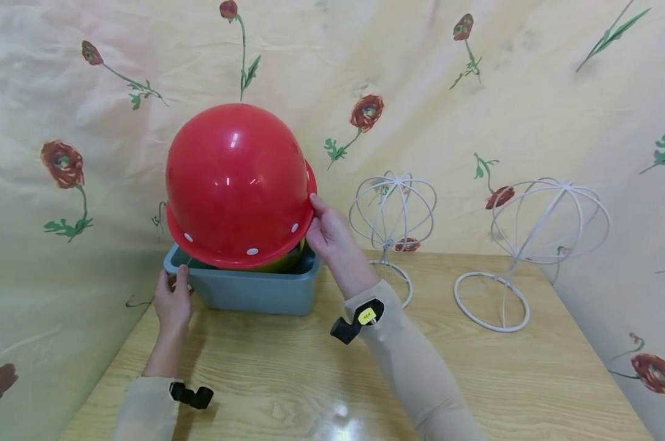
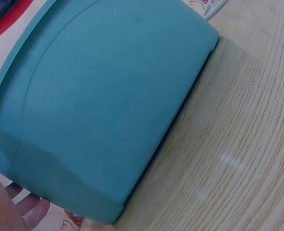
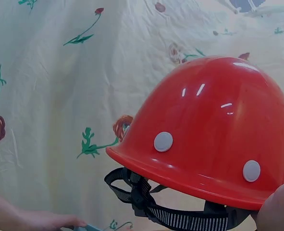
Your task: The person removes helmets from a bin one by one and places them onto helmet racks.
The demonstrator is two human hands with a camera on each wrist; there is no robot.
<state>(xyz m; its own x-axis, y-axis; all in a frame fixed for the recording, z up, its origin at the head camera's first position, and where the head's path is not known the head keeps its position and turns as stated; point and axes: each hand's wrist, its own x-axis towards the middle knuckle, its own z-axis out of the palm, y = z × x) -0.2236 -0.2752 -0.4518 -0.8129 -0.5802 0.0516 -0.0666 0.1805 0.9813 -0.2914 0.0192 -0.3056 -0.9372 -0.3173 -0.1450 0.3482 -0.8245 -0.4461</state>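
Note:
A red hard hat with white round studs is held above a blue-green plastic bin. My right hand grips its brim at the right side, thumb on top. Below the shell, the right wrist view shows the black headband. My left hand holds the bin at its left front corner, the thumb over the rim and the fingers beneath it. Something yellow shows inside the bin under the hat; most of it is hidden.
Two white wire stands with globe-shaped tops and ring bases rise at the right, one nearer the bin and another farther right. Floral cloth hangs behind the wooden table and along its sides.

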